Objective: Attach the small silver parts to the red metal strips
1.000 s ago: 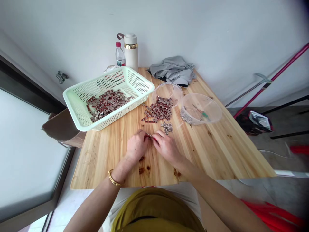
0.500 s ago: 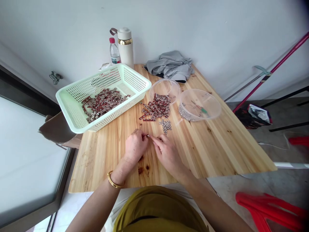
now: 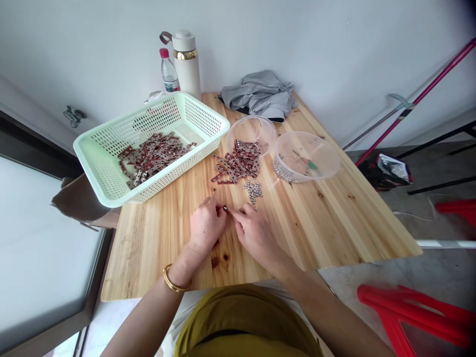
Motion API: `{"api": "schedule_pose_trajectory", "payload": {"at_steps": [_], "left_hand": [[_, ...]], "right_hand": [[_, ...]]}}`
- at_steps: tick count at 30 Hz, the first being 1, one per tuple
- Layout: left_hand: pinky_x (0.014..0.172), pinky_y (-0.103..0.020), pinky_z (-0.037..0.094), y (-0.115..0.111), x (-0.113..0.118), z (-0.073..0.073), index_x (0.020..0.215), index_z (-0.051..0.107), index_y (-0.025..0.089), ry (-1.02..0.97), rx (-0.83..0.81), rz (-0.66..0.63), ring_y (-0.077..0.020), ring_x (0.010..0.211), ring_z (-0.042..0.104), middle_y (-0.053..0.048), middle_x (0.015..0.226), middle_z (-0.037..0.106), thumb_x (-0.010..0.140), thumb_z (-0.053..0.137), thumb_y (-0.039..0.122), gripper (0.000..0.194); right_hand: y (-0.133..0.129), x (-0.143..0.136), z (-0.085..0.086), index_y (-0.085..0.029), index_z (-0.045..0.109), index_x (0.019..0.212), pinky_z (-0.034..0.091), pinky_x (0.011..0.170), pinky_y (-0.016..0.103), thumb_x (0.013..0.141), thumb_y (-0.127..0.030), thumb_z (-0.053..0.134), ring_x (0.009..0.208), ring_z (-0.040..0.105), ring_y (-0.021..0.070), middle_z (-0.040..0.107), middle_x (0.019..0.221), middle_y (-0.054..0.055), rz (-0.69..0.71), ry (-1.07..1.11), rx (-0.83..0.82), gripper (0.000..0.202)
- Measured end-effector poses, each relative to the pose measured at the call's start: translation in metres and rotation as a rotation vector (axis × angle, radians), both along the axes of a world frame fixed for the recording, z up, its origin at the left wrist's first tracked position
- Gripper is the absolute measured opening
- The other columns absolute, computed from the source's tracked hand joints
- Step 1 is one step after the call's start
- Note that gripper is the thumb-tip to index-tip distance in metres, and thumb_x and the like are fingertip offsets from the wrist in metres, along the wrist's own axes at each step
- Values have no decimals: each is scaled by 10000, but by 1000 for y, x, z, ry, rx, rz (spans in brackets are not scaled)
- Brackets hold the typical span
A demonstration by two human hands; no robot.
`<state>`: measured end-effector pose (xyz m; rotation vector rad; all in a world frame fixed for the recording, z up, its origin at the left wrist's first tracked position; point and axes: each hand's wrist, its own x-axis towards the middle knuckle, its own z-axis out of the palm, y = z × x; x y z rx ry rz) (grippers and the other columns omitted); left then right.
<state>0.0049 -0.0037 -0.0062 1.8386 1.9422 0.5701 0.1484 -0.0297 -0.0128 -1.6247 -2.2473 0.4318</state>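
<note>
My left hand [image 3: 207, 223] is closed over the wooden table, pinching a small dark piece [image 3: 224, 208] whose shape is mostly hidden. The index finger of my right hand [image 3: 255, 233] reaches to that piece; its other fingers are curled, and whatever they hold is too small to make out. Just beyond my hands lies a cluster of small metal nuts [image 3: 253, 190]. Behind it, a pile of reddish-brown drilled strips [image 3: 240, 162] spills from a tipped clear tub [image 3: 266, 130]. More strips [image 3: 156, 154] fill part of the green basket [image 3: 171, 179].
A round clear tub [image 3: 327, 161] on the right holds small metal parts and a green-handled tool [image 3: 311, 164]. Grey cloth [image 3: 260, 94], a white flask [image 3: 188, 72] and a plastic bottle [image 3: 169, 74] are at the back. A red stool [image 3: 405, 307] stands at lower right.
The view has shifted slightly, so the table's contents appear a little higher and further left. My hands remain together at the small piece, with little visible change in grip.
</note>
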Motion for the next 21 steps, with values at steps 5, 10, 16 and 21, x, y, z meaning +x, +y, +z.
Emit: {"api": "schedule_pose_trajectory", "payload": {"at_steps": [5,10,16,21], "left_hand": [[611,-259,411,-3,5,-5,800,638,200,15,6,-8,-164,739,632,-9,824,681,815,550,193,89],[580,-253,424,0,-13,21,827,651,194,87,165,-59,-135,693,620,-9,861,684,833,537,165,117],[744,-304,488,36,-68,93,1192,611,165,250,598,158,-166,880,616,-70,1117,640,954,401,224,323],[840,-269,510,51,-31,58,1090,652,186,105,356,-231,-154,915,642,-56,1114,657,923,471,172,247]], "right_hand": [[2,-2,3,-179,614,1250,470,668,304,904,-116,426,729,567,175,565,929,84,5,-47,-35,399],[0,11,5,-202,609,1235,497,754,292,935,-130,385,811,603,165,593,927,66,49,182,8,381],[-1,49,0,-201,609,1206,506,774,325,962,-230,390,834,623,185,632,941,78,-127,336,154,329],[4,73,-5,-196,619,1168,516,750,328,938,-269,440,846,635,198,661,966,87,-231,351,169,300]]}}
